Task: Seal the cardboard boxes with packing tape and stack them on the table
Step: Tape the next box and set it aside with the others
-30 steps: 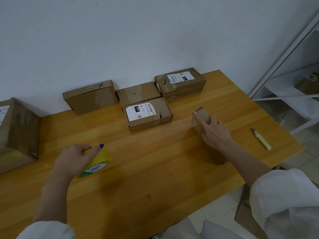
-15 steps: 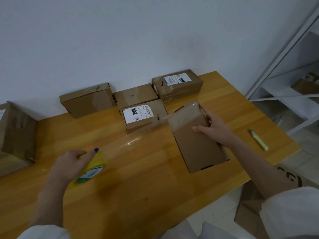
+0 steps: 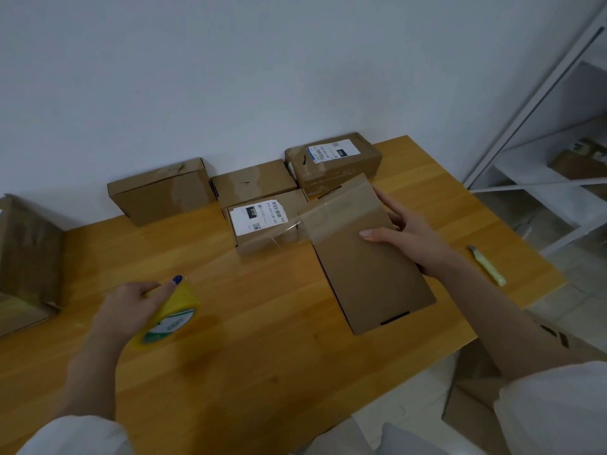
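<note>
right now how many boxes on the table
6: held box, left wall box, middle box, front labelled box, back labelled box, big box far left. More may be off-frame.

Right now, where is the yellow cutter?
In the head view, the cutter lies on the table near its right edge, just right of the right hand, untouched.

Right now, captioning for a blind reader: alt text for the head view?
A right hand holds a cardboard box on a wooden table while clear tape stretches from it to the yellow tape roll gripped by the left hand.
</note>
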